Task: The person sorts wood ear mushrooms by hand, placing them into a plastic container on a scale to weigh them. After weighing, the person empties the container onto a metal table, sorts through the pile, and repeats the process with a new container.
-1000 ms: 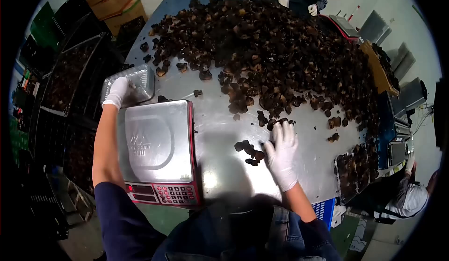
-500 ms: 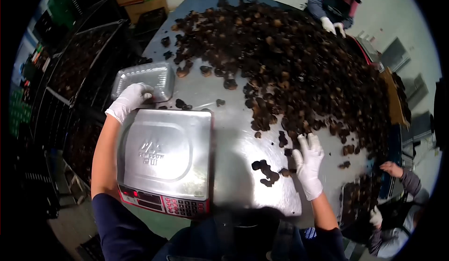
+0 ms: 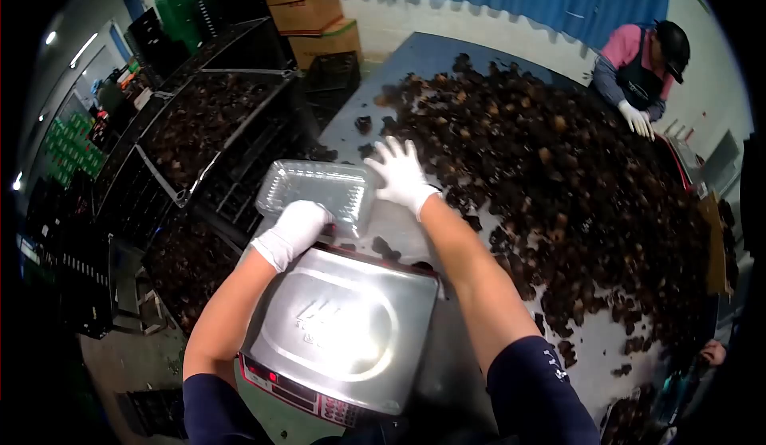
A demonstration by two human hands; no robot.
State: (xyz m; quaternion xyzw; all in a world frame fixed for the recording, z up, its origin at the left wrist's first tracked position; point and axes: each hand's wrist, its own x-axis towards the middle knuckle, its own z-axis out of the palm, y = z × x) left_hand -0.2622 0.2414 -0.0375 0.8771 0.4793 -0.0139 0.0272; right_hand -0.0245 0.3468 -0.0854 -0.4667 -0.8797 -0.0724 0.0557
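Left hand (image 3: 297,228): in a white glove, it grips the near edge of the clear plastic tray (image 3: 315,190), fingers closed on the rim, just above the far side of the scale.
Right hand (image 3: 401,172): also in a white glove, fingers spread wide and open, it holds nothing; it hovers beside the right end of the tray, at the edge of the dark pile.
Scale (image 3: 343,329): nearest to the person, a steel weighing plate with a red front and buttons; nothing lies on the plate.
Tray: empty and transparent, it sits between the scale and the pile, on the left part of the worktop (image 3: 586,369).
Loose pieces (image 3: 384,247): a few dark pieces lie on the worktop between the tray and the scale.
Pile (image 3: 550,166): dark brown mushrooms cover most of the worktop, to the right and farther away.
Crates (image 3: 203,118): black crates with the same dark mushrooms stand at the left, beside the worktop.
Boxes (image 3: 311,10): cardboard boxes are stacked behind the crates.
Other person (image 3: 642,62): at the far right corner, in a pink top and white gloves, hands at the pile.
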